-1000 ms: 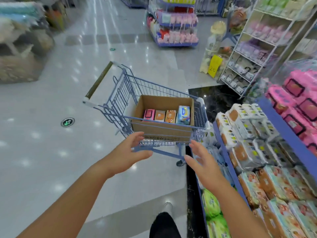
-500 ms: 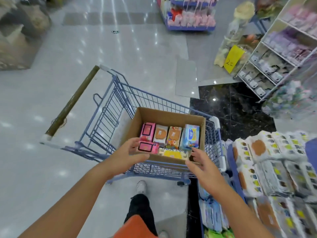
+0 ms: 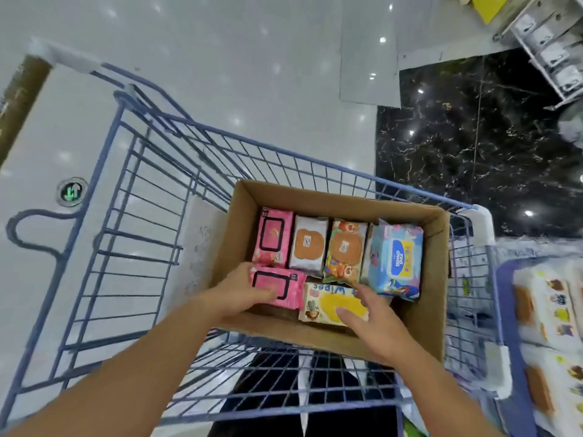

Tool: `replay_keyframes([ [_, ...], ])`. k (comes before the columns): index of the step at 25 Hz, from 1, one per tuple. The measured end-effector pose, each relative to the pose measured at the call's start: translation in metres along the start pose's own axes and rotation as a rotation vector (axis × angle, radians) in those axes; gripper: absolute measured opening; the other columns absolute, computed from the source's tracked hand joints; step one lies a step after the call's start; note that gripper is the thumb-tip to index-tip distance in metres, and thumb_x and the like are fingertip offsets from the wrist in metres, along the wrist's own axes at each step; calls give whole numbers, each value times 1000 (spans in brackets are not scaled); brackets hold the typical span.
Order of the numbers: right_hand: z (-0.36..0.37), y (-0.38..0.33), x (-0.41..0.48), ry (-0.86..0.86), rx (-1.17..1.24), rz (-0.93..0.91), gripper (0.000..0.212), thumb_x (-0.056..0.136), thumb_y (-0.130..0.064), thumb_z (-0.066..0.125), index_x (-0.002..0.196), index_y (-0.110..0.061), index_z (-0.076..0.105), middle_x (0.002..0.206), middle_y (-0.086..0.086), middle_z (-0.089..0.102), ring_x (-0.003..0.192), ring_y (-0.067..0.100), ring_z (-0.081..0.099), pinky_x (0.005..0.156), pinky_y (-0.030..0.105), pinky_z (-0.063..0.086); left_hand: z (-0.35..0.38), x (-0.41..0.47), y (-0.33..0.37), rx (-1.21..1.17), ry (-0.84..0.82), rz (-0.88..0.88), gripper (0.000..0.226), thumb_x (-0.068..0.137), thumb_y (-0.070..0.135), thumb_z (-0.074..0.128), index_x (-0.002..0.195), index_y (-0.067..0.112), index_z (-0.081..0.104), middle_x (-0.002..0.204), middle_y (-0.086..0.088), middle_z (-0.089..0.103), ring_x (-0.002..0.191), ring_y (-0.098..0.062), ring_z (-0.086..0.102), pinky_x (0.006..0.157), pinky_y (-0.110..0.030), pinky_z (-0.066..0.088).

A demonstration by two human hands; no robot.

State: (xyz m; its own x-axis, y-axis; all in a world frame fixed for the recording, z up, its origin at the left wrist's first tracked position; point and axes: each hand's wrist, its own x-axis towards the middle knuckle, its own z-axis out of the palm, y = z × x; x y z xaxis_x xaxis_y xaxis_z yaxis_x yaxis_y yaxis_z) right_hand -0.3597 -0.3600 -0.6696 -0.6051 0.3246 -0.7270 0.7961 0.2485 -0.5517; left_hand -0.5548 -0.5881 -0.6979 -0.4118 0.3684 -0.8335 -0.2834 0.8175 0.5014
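An open cardboard box (image 3: pixel 315 194) stands in the right end of a blue wire shopping cart (image 3: pixel 142 216). Along the box's far side lie a pink pack (image 3: pixel 273 238), a silver pack with an orange label (image 3: pixel 309 247), a colourful pack (image 3: pixel 345 250) and a blue wipes pack (image 3: pixel 397 260). In the near row, my left hand (image 3: pixel 236 291) grips a second pink pack (image 3: pixel 284 288), thumb on top. My right hand (image 3: pixel 375 323) rests with spread fingers on a yellow wipes pack (image 3: pixel 328 305) beside it.
The cart's brown handle (image 3: pixel 19 99) is at the far left. A low blue-edged shelf of wipes packs (image 3: pixel 542 310) runs along the right. A white wire rack (image 3: pixel 552 42) stands at top right by a black marble floor patch (image 3: pixel 473 146). My legs show under the cart.
I have stepped up to the cart and leaned over it. Both hands moved from the box's near wall into the box, onto the two near packs.
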Motion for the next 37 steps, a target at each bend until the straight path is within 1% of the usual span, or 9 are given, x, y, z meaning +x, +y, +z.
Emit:
replay_keyframes([
  [4,3,31,75,-103,-233,78,80,89,-50,68,155,-25,32,154,1,44,140,20,43,109,31,35,13,97,-61,-53,68,-193,110,40,55,97,132,18,50,121,3,72,109,-16,70,106,-43,53],
  [9,26,55,127,-152,-699,-3,67,83,-48,68,137,-17,43,137,6,50,126,24,48,102,36,44,36,136,-73,-97,175,-252,103,47,42,99,135,18,52,127,-2,69,108,-15,69,101,-37,54],
  [14,43,46,142,-184,-1027,-48,74,83,-55,68,138,-12,43,137,9,44,127,27,42,102,38,46,48,145,-80,183,219,-319,139,41,68,94,152,11,34,149,-11,46,136,-28,49,113,-41,44],
  [19,40,59,137,-242,-823,21,79,77,-53,74,137,-17,36,139,5,43,126,25,45,94,37,46,44,133,-99,-188,17,-286,75,49,50,101,114,22,75,109,9,79,102,-8,73,92,-29,57],
  [22,36,67,143,-310,-645,165,90,72,-52,81,136,-20,28,138,6,47,126,25,49,95,37,47,44,131,-96,-269,-88,-341,82,37,53,102,109,20,78,104,6,81,107,-18,73,103,-41,54],
  [27,33,79,150,-281,-668,167,107,63,-57,87,145,-16,32,145,4,45,134,23,46,106,37,44,48,129,-89,-279,-49,-325,74,41,42,102,105,16,76,100,4,81,100,-14,74,76,-25,55],
  [30,27,79,157,-349,-695,232,114,59,-62,87,148,-15,35,151,5,33,138,23,39,110,35,41,51,124,-81,-285,-65,-335,91,32,56,101,111,20,75,105,6,80,104,-15,71,83,-29,55],
  [33,27,76,152,-356,-662,245,108,59,-54,90,144,-13,37,145,6,38,130,23,44,101,33,44,52,117,-73,-304,-77,-255,98,25,62,99,112,24,77,107,9,80,108,-15,72,100,-36,53],
  [37,21,53,125,-232,-750,95,87,58,-48,92,123,-16,42,122,5,59,103,23,56,80,35,50,49,100,-54,-254,4,-123,63,53,45,97,111,25,78,103,11,81,101,-11,75,99,-38,55],
])
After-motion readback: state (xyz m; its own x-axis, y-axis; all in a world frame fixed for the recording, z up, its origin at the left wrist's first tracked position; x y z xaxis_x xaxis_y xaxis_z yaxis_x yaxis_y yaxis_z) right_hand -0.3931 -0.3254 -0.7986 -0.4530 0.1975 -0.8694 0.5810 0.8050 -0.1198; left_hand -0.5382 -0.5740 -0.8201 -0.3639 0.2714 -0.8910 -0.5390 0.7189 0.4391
